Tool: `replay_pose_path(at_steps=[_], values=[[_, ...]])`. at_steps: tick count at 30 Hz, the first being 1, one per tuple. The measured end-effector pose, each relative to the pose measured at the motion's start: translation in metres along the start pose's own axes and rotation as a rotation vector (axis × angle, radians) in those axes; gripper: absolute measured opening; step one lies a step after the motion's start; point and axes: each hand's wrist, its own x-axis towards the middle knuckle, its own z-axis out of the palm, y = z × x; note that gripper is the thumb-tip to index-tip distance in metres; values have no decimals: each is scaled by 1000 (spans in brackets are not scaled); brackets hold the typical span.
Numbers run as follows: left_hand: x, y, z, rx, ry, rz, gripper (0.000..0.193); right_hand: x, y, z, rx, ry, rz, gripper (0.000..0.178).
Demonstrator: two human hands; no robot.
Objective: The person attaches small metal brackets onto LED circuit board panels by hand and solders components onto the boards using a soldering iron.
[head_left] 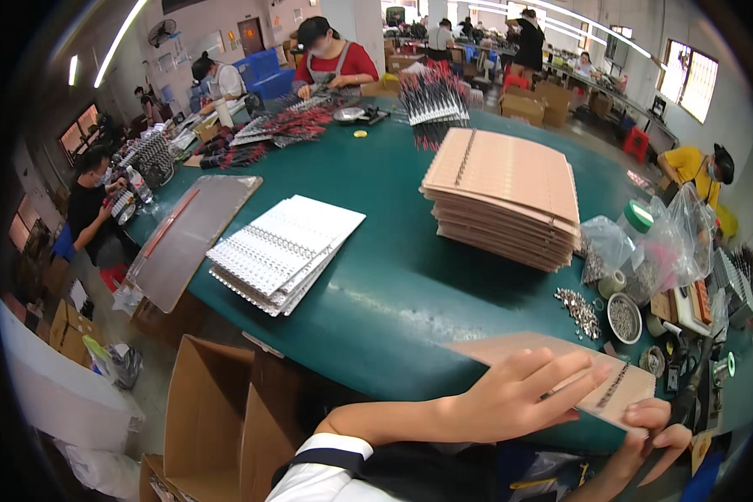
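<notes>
At the table's near right edge lies a thin beige board (636,389) with a row of small dark parts across it. Over it reaches my left hand (531,389), fingers extended and slightly curled; a thin shiny strip shows at one finger, either a ring or a small piece. My right hand (648,431) pinches the board's near right corner between thumb and fingers. Farther off stands a tall stack of similar beige boards (506,188). To its left is a lower stack of white perforated panels (284,251).
Small metal parts (577,313) lie loose beside a bowl of them (623,318). Plastic bags (673,243), a green-lidded jar (637,217) and tools crowd the right. A grey board (188,238) overhangs the left edge, above an open carton (205,418). Co-workers sit around the green table (368,293).
</notes>
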Motion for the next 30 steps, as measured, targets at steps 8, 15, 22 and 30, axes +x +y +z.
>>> replay_pose_path(at_steps=[8, 15, 22, 30], values=[[-44, -59, -24, -185, 62, -46, 22, 0, 27, -23, -416, -1, -79, 63], [-97, -94, -56, -171, 147, -124, 13, -42, 72, 5, -70, 40, 285, 66], [-117, -91, -80, 142, 94, -287, 23, -48, 71, 37, -1, 39, 75, 39], [-133, -69, -93, 121, 201, -406, 31, -51, 74, 32, -121, -22, 38, 42]])
